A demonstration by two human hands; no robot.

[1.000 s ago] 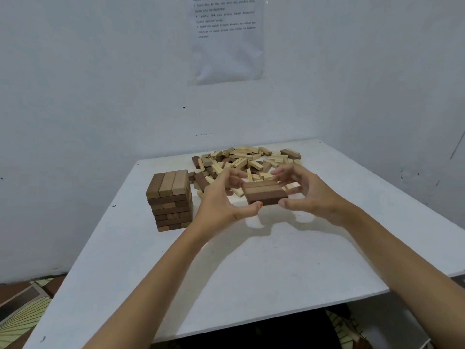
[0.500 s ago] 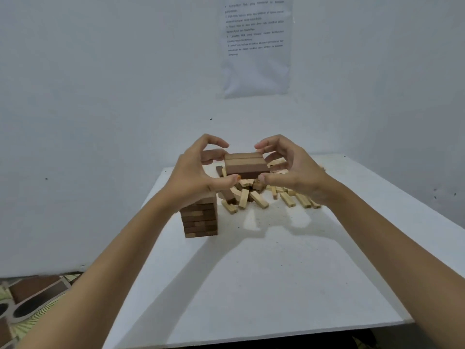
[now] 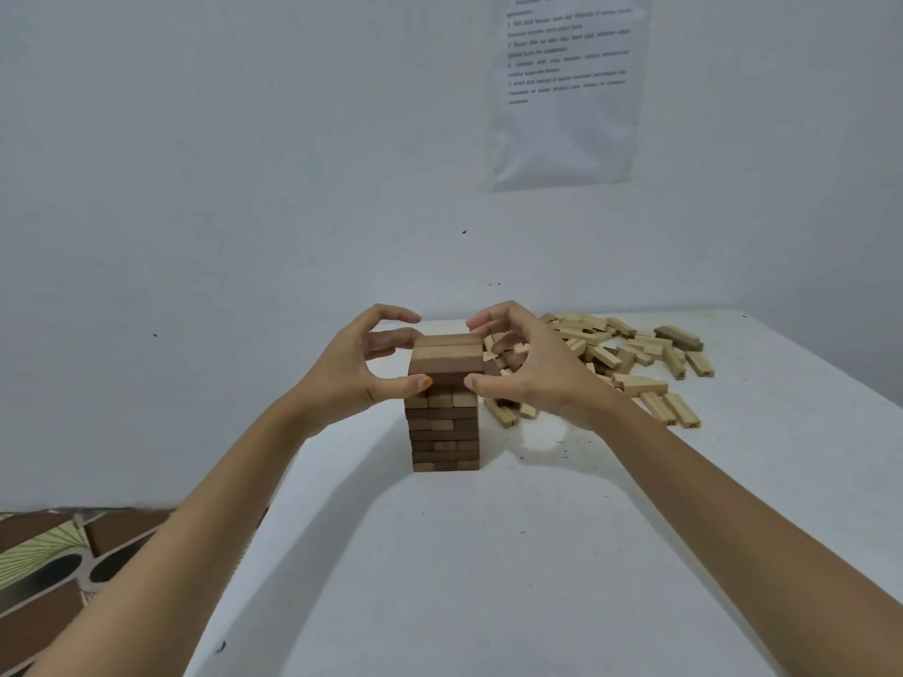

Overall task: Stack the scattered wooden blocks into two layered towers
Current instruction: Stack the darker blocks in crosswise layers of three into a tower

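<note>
Over tower [image 3: 444,432], held block layer [image 3: 447,360] runs left-right.

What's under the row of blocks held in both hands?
The dark tower, standing on the table. Whether the held row already rests on it is hidden by both thumbs.

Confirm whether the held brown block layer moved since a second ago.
Yes. The layer went left and up: from in front of the loose pile to the top of the tower, left hand and right hand gripping it.
</note>
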